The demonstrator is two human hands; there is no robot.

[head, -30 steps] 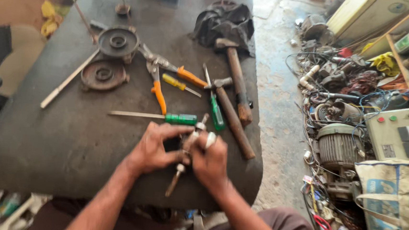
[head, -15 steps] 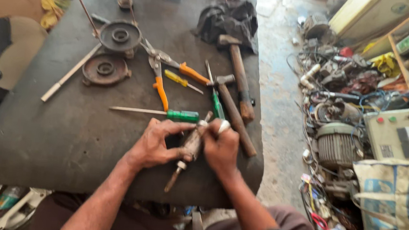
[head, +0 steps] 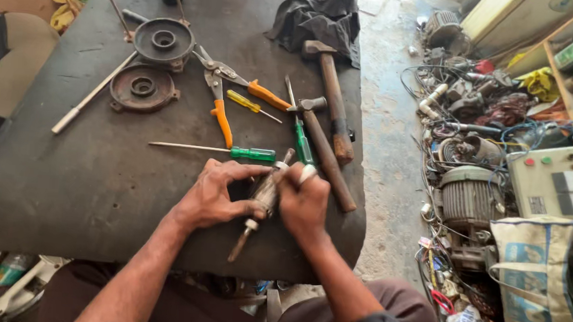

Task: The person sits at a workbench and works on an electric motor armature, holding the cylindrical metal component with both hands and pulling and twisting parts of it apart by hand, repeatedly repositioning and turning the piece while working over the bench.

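- Both hands grip a small motor rotor (head: 264, 196) lying at the dark bench's (head: 62, 192) near edge.
- Left hand (head: 213, 196) wraps its body; right hand (head: 303, 206) closes fingers over the upper end.
- Likely heavy, rigid steel; the bare shaft looks slippery, the core safest to hold.
- A green screwdriver (head: 250, 154) lies just beyond.

Screwdriver (head: 233, 152) on table (head: 62, 192), behind both hands; hammers (head: 328, 97) right.
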